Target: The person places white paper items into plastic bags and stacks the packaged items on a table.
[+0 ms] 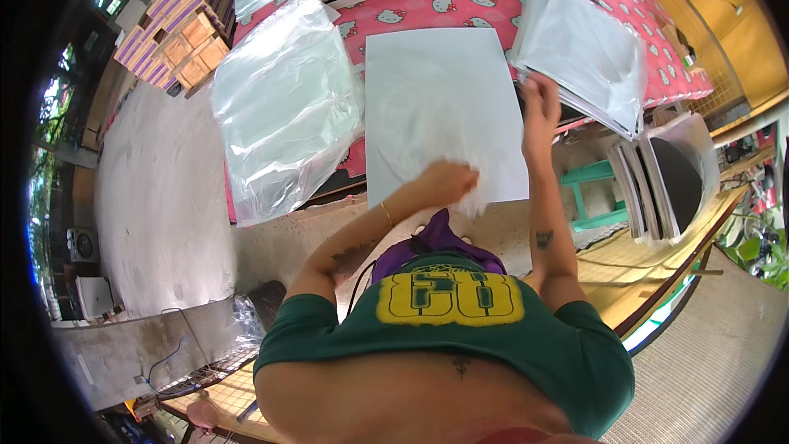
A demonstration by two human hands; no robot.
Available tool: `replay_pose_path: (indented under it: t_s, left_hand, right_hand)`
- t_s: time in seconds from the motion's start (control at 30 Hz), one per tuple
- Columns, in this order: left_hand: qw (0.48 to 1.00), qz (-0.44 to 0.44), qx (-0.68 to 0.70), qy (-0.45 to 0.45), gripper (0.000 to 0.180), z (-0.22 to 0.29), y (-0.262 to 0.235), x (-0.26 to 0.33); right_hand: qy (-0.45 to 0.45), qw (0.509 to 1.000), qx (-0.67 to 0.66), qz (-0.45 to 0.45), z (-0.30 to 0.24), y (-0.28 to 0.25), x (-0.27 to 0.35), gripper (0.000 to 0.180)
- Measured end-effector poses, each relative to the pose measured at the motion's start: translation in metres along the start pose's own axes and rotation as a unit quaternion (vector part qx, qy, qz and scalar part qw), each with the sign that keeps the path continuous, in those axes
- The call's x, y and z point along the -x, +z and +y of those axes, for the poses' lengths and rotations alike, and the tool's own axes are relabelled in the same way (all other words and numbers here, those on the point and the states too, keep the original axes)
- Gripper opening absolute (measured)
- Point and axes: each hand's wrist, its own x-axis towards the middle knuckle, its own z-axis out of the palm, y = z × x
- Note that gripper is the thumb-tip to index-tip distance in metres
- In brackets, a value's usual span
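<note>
Head view, left hand (448, 183) blurred, sheet (481, 74) part-hidden

From the person's head, the left fisheye camera looks steeply down and forward, close above the wearer's green short-sleeved shirt with yellow print (329, 341), which fills the lower centre of the frame. The bare hands (448, 183) sit near mid-frame, with the pink, cat-patterned, cloth-covered tabletop (472, 4) reaching away toward the upper edge. Its wide circular view, black at the corners, also takes in the grey concrete floor (164, 197) at left, with edges bending toward the rim.
</note>
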Motion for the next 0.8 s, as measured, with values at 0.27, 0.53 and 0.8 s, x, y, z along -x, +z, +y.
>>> replay_pose_path:
  t_s: [0.27,0.53,0.8]
  left_hand:
    - [0.979,-0.064,0.085,-0.172,0.046,0.004,-0.015,0.069]
    - [0.932,0.192,-0.008,-0.306,0.026,-0.092,-0.109,0.139]
    - [0.896,0.382,-0.037,-0.222,0.024,-0.080,-0.033,0.010]
  right_hand:
    - [-0.153,0.781,0.577,-0.182,0.176,0.088,-0.039,0.043]
    - [0.380,0.882,-0.147,-0.238,0.104,0.057,-0.062,0.050]
    - [0.249,0.888,-0.008,-0.386,0.103,0.032,0.002,0.067]
